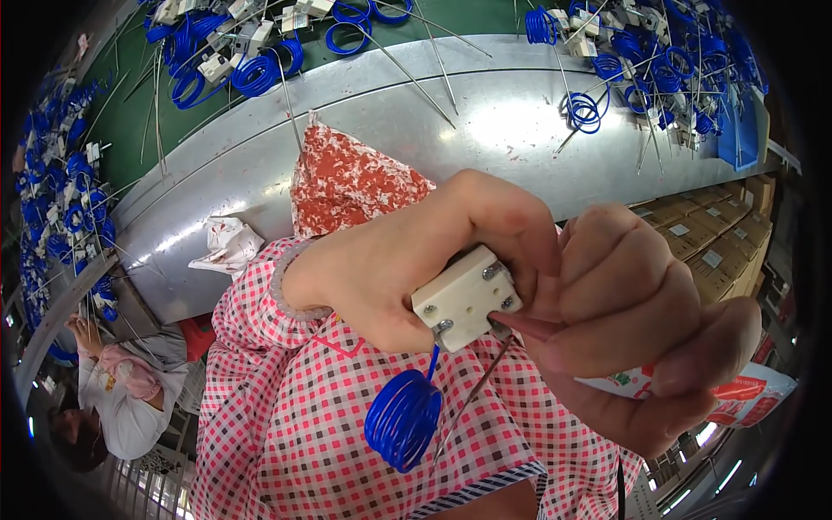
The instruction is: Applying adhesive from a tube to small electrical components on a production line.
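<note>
My left hand (433,234) is closed around a small cream-white block (468,299) with several metal screws on its upper face, like a ceramic terminal block. From its lower edge hang a coil of blue wire (403,420) and a thin metal rod (472,394). Closed too, my right hand (641,321) grips a red-and-white plastic pouch (737,397), whose printed end sticks out past the fingers. A dull red pointed tip (529,326) reaches from those fingers to a screw at the block's right edge. Whether the tip belongs to the pouch is hidden.
Before me runs a metal ledge (381,104) beside a green belt (485,17). Blue-coiled parts (256,74) lie in several heaps there. A red-stained cloth (347,186) and crumpled white paper (230,245) rest nearby. Cardboard boxes (711,243) stand right; another person (130,399) sits left.
</note>
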`<state>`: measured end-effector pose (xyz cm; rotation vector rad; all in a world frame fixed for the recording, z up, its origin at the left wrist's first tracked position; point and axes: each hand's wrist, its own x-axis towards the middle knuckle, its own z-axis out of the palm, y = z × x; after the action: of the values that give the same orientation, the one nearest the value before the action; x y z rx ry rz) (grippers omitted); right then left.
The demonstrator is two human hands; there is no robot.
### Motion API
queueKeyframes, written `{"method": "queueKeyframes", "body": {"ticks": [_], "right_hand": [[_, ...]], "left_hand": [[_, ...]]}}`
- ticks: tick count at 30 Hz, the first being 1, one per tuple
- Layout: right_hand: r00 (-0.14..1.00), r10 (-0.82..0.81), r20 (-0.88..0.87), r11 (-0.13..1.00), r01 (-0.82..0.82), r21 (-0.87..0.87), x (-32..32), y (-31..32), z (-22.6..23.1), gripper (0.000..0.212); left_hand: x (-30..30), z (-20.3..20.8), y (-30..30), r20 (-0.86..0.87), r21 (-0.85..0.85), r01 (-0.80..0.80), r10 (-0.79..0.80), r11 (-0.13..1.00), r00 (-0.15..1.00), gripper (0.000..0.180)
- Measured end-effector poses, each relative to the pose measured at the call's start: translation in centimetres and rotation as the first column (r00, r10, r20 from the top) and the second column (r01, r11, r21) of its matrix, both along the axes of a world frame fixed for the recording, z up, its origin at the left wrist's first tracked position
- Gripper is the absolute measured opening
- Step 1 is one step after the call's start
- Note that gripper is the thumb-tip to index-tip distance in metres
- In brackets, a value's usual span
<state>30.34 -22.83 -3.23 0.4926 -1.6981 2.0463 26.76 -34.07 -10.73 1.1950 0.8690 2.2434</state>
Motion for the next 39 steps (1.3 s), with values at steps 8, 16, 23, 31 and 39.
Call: {"method": "queueKeyframes", "body": {"ticks": [8,16,23,31,39], "right_hand": [[0.999,0.030,-0.017,0.999,-0.030,-0.019,0.5,0.4,-0.5,0.020],[0.981,-0.152,-0.117,0.971,0.126,-0.204,0.1,-0.2,-1.6,0.022],[0.999,0.041,0.029,0.981,-0.035,-0.192,0.4,0.4,-1.3,0.023],[0.990,0.136,0.034,0.959,-0.123,-0.256,-0.1,0.5,-1.6,0.023],[0.971,0.203,0.129,0.960,-0.171,-0.223,-0.4,0.5,-0.8,0.022]], "left_hand": [[0.0,0.4,-0.1,-0.020,-0.052,-0.011,0.010,0.999,1.000,0.048],[0.4,0.3,0.4,0.285,0.099,0.166,-0.188,0.981,0.940,0.036],[0.6,-0.5,0.2,0.120,0.023,0.071,-0.073,0.997,0.990,0.043],[0.6,-0.6,-0.1,0.128,-0.006,0.122,-0.120,0.993,0.984,0.037],[1.1,-0.9,0.0,0.150,0.033,0.107,-0.111,0.994,0.982,0.036]]}}
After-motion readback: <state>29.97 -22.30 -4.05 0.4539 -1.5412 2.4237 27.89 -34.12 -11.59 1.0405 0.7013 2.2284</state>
